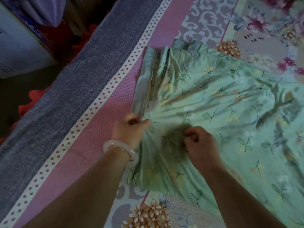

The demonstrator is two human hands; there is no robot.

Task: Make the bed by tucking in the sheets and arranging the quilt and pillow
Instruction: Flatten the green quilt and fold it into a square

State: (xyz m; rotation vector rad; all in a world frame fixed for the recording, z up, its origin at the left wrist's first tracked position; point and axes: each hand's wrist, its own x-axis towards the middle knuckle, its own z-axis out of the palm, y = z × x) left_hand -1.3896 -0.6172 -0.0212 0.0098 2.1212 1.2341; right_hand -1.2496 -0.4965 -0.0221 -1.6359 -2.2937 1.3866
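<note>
Head view: green quilt (213,104) is spread on flowered sheet (256,35), mostly right of hands. Its folded edge, running forward, is pinched by left hand (130,129); bunched cloth is gripped by right hand (199,142).

The room is dim. Beyond the bed's (54,99) left edge lies dark floor (18,88). A pale cabinet (18,46) stands there, purple cloth (44,10) hangs above it, and red fabric (33,96) bunches against the bed's edge.
</note>
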